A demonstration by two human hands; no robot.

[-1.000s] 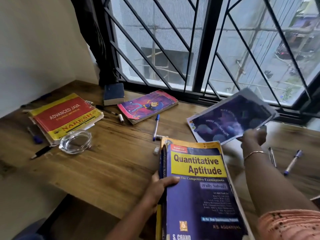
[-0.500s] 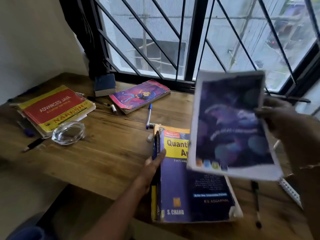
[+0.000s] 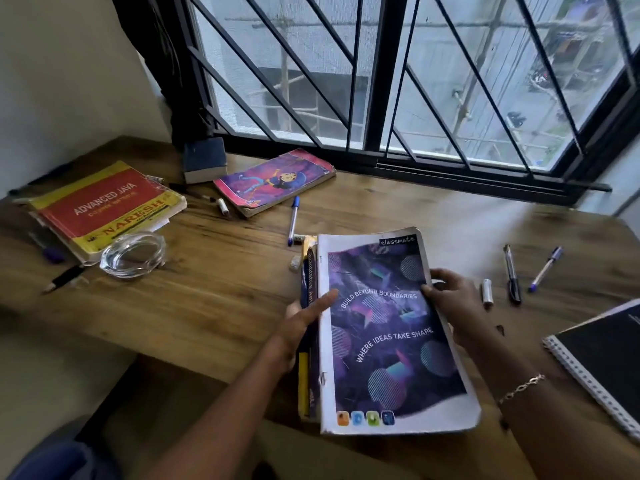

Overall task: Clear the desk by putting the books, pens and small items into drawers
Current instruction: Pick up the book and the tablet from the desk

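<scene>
Your left hand (image 3: 301, 323): fingers straight, flat along spine of thick Quantitative Aptitude book (image 3: 309, 271), one fingertip on cover of Classmate notebook (image 3: 391, 341). Your right hand (image 3: 450, 299) pinches notebook's right edge, thumb on top. Notebook: glossy purple soft cover, worn white border, curled corners. It lies on book at near edge of wood-grain bench (image 3: 207, 289). Rounded clear glass ashtray (image 3: 133, 254) at left, touching red-and-yellow Advanced Java book (image 3: 104, 206). Black spiral-bound notebook (image 3: 602, 362) at right. Slim blue-capped pen (image 3: 293, 216) behind.

The single head-worn camera looked forward and down, close over the desk (image 3: 214, 306), facing the window (image 3: 450, 81).
</scene>
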